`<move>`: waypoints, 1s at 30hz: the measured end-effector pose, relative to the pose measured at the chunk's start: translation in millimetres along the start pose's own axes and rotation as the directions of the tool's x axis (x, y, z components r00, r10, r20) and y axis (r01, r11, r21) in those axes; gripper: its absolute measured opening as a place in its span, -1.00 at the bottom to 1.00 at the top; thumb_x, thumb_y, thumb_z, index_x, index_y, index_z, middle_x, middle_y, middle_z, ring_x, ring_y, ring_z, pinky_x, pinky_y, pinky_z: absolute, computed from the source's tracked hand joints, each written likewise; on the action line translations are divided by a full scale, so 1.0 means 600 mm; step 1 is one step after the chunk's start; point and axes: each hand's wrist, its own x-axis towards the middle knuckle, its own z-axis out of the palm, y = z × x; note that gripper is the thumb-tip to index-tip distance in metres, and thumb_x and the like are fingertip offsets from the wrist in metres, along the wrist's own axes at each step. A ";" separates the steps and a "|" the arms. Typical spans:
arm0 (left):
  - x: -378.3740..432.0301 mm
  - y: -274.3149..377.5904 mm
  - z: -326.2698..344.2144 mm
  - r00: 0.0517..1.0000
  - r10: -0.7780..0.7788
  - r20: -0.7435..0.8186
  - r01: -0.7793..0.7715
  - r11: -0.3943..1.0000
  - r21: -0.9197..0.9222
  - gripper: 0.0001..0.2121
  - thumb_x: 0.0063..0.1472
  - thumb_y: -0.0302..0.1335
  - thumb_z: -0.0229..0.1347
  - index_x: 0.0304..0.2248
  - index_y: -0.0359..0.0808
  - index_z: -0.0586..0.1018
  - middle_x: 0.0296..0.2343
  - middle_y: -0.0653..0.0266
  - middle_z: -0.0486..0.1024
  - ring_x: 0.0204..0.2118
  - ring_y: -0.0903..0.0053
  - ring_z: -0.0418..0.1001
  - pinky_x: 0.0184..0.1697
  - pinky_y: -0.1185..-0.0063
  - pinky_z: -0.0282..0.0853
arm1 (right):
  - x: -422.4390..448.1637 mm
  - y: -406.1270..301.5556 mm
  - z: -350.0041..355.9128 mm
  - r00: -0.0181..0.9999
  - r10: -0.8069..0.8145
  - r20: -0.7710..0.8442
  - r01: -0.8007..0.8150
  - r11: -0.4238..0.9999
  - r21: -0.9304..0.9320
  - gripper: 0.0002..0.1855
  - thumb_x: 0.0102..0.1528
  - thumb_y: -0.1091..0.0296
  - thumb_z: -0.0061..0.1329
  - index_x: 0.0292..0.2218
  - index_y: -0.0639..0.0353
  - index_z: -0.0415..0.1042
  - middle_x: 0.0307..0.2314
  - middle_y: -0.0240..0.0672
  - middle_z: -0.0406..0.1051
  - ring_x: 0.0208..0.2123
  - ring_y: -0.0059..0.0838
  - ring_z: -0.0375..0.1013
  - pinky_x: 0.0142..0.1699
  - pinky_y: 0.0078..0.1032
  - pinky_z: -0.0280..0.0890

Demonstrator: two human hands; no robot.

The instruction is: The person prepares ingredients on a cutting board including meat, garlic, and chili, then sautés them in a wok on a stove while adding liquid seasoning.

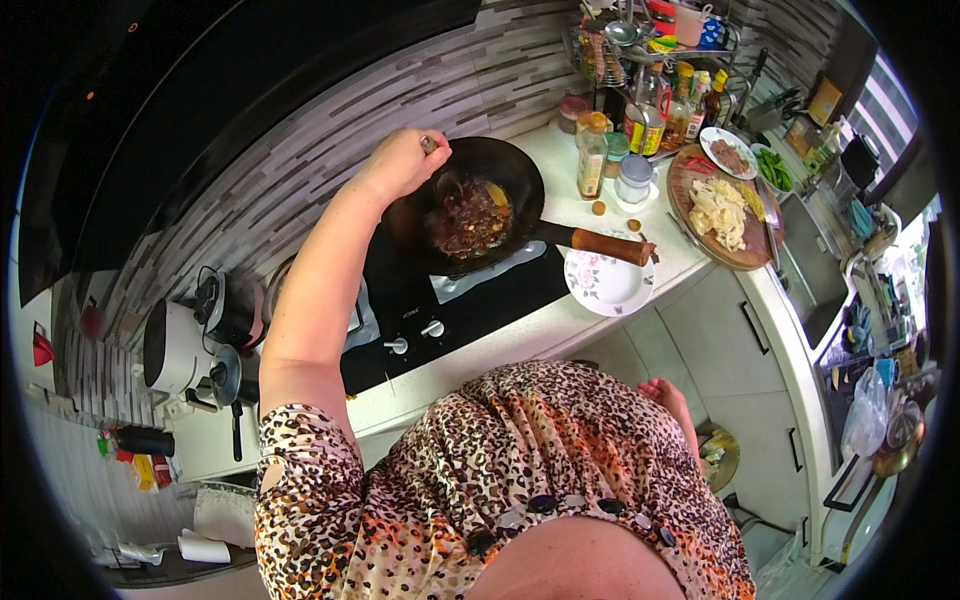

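My left hand (412, 161) grips the handle of a cooking utensil over the left side of a black wok (525, 176). The utensil's lower end reaches into dark, oily food (472, 225) with reddish and yellowish bits; its exact shape is hard to make out. The wok stands on a black glass hob (480, 315), and its wooden handle (611, 246) points right, over a white floral plate (607, 285) on the counter. My right hand (661, 391) hangs low beside my body, away from the counter, partly hidden by the patterned top. Its fingers look slightly curled, with nothing visible in them.
Seasoning bottles (592, 161) and a lidded jar (634, 180) stand right of the wok. A round wooden board (682, 195) bears sliced pale food, red chillies, a knife and a plate of meat. Beyond lies a sink (810, 270). Left are a white appliance (176, 345) and a lidded pan (226, 375).
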 end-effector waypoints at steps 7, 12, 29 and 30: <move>-0.028 -0.003 0.020 0.957 0.288 0.041 -0.285 0.900 0.331 -0.86 0.13 -0.38 0.06 -0.35 -0.22 0.54 -0.47 0.08 0.51 -0.42 0.19 0.47 -0.36 0.39 0.38 | -0.016 0.001 -0.002 0.998 -0.008 -0.069 0.010 1.000 0.023 -0.78 0.21 0.22 -0.32 -0.27 0.19 0.24 -0.42 -0.18 0.42 -0.41 -0.27 0.44 -0.25 -0.32 0.38; -0.072 -0.004 0.069 0.838 0.497 0.223 -0.545 0.778 0.314 -0.91 0.10 -0.39 0.08 -0.40 -0.20 0.50 -0.54 0.18 0.45 -0.46 0.22 0.45 -0.43 0.38 0.39 | -0.014 0.009 0.000 0.997 0.019 -0.077 -0.017 1.000 0.019 -0.77 0.21 0.22 -0.32 -0.27 0.19 0.24 -0.40 -0.16 0.41 -0.39 -0.26 0.42 -0.23 -0.31 0.37; -0.168 -0.029 0.085 0.706 0.576 0.413 -0.708 0.552 0.441 -0.87 -0.01 -0.47 0.01 -0.39 -0.19 0.46 -0.56 0.32 0.35 -0.43 0.42 0.41 -0.43 0.49 0.38 | -0.003 0.006 -0.005 0.997 0.038 -0.073 -0.041 0.999 -0.035 -0.74 0.21 0.19 -0.31 -0.26 0.22 0.24 -0.41 -0.12 0.40 -0.38 -0.20 0.41 -0.24 -0.24 0.36; -0.176 -0.019 0.079 0.702 0.585 0.405 -0.711 0.545 0.445 -0.86 -0.01 -0.47 0.01 -0.37 -0.19 0.47 -0.56 0.33 0.34 -0.44 0.43 0.39 -0.43 0.50 0.37 | -0.002 0.009 -0.007 0.996 0.038 -0.076 -0.040 0.999 -0.025 -0.75 0.21 0.20 -0.31 -0.26 0.22 0.24 -0.41 -0.13 0.40 -0.38 -0.20 0.42 -0.25 -0.24 0.36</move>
